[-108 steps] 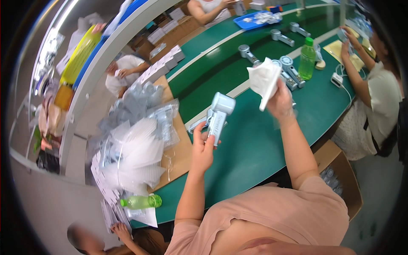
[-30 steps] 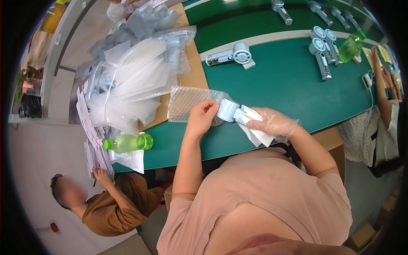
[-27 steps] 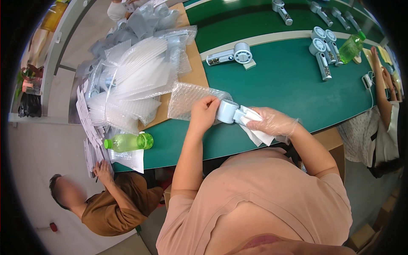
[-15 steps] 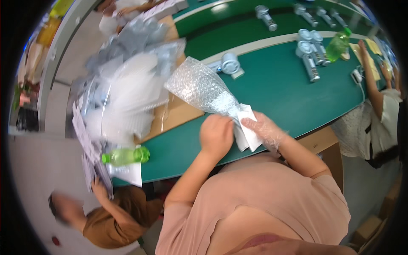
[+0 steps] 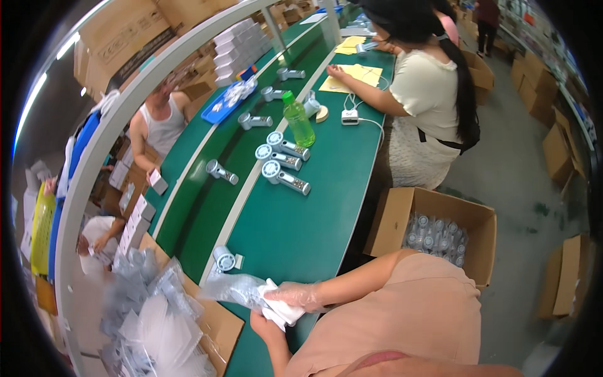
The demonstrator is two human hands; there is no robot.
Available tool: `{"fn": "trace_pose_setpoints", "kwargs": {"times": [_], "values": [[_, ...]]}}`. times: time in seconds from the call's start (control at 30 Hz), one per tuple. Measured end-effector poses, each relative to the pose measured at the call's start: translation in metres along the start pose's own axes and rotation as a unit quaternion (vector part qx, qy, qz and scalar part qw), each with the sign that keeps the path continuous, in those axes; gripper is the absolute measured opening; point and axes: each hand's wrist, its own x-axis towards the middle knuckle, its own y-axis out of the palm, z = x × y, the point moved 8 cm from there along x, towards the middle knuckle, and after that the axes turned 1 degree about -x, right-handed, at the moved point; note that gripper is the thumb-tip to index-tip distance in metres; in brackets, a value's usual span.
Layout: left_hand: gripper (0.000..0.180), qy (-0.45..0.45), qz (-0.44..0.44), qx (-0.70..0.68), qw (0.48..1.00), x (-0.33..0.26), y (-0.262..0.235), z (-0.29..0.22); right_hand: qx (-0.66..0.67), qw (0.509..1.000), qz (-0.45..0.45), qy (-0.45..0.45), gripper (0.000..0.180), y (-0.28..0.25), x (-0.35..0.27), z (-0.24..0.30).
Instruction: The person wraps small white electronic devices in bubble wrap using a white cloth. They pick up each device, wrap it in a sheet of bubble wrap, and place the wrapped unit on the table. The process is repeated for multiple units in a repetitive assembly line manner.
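Note:
A clear bubble-wrap bag [image 5: 233, 288] stretches out to the left of my hands, over the green table's near end. My right hand [image 5: 294, 295], in a thin clear plastic glove, is closed on a white folded sheet [image 5: 281, 313] at the bag's mouth. Just below, my left hand [image 5: 266, 325] is bare and closed at the bag's gathered end; its fingertips are partly hidden. Beyond the bag, a light-blue handheld fan [image 5: 223, 258] lies on the table. What the bag contains cannot be made out.
Plastic bags [image 5: 164, 327] are heaped on cardboard at left. Several handheld fans [image 5: 286, 177] lie farther up the table beside a green bottle [image 5: 299, 120]. An open carton [image 5: 392, 220] of wrapped fans stands at right. A co-worker [image 5: 433, 107] sits beyond; another person [image 5: 157, 122] is across the belt.
The view has swung to the right, bringing the carton and the table's far stretch into sight. Both hands still grip the bag and white sheet, which now appear lower and farther left.

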Motion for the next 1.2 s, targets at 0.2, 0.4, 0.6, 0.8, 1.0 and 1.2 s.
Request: {"fn": "trace_pose_setpoints", "kwargs": {"times": [0.2, 0.4, 0.6, 0.8, 1.0, 1.2], "values": [[0.025, 0.243, -0.09, 0.205, 0.944, -0.01, -0.016, -0.033, -0.139, 0.99, 0.035, -0.001, 0.04, -0.003, -0.012, 0.01], [0.019, 0.057, -0.111, 0.032, 0.992, -0.016, -0.038, -0.07, -0.317, 0.938, 0.142, -0.01, 0.044, 0.038, -0.079, 0.056], [0.022, -0.05, -0.076, -0.065, 0.994, -0.014, -0.046, -0.063, -0.695, 0.645, 0.067, -0.31, 0.026, 0.043, -0.059, 0.06], [0.02, -0.006, -0.045, 0.013, 0.999, -0.003, -0.063, -0.056, -0.673, 0.614, 0.071, -0.406, 0.021, 0.077, -0.061, 0.093], [0.021, -0.044, 0.001, -0.033, 0.998, 0.009, -0.066, -0.065, -0.692, 0.592, 0.097, -0.401, 0.024, 0.111, -0.079, 0.113], [0.021, -0.033, 0.043, -0.051, 0.997, 0.038, -0.09, -0.091, -0.529, 0.724, -0.012, -0.443, 0.037, 0.065, -0.065, 0.154]]}}
